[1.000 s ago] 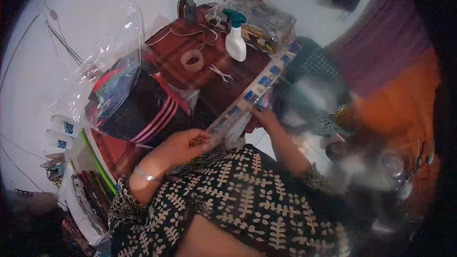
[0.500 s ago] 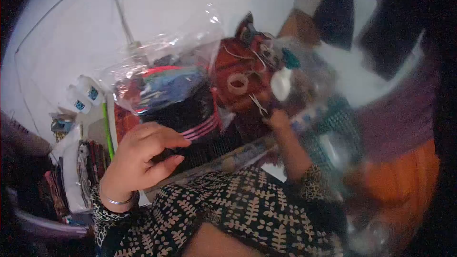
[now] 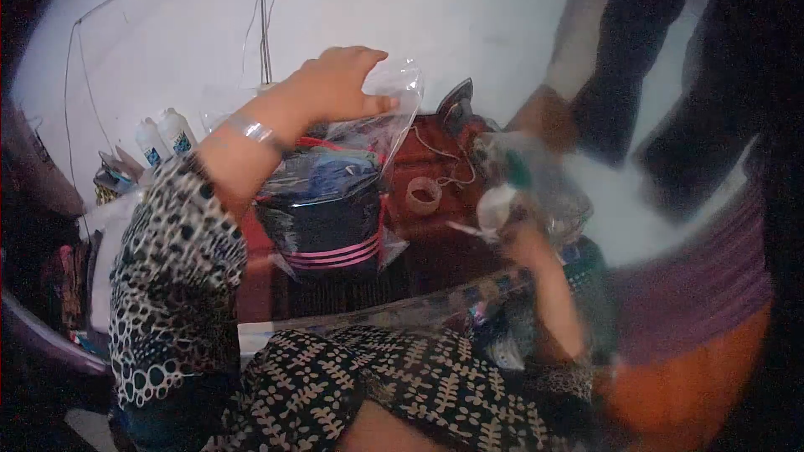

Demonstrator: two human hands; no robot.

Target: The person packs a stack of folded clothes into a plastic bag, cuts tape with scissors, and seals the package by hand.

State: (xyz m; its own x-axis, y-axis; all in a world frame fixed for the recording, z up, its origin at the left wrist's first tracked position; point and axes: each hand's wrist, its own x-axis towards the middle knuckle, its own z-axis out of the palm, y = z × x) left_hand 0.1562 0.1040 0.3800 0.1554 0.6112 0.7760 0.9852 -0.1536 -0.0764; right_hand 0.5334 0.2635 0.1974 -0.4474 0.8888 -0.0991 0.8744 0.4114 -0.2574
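Observation:
My left hand (image 3: 343, 88) is raised over the clear plastic bag (image 3: 406, 100), its thumb and fingers apart. Below it lies a plastic-wrapped bundle of folded clothes, with black fabric (image 3: 327, 226) crossed by pink stripes (image 3: 335, 253). My right hand (image 3: 523, 234) is beside the white spray bottle (image 3: 496, 208) with the green head (image 3: 517, 169). Scissors (image 3: 463, 228) reach out from the fingers of that hand, which are blurred. A roll of tape (image 3: 424, 194) rests on the dark red table (image 3: 440, 247).
An iron (image 3: 455, 105) stands at the table's back, near a plastic-covered box (image 3: 561, 201). White bottles (image 3: 174, 130) are at the left by the wall. A patterned strip (image 3: 419, 305) runs along the near edge. A green basket (image 3: 590, 285) and orange cloth (image 3: 695, 377) lie right.
My left hand has risen from the near edge to above the bag. My right hand has moved from the strip to the scissors beside the spray bottle. The view has turned.

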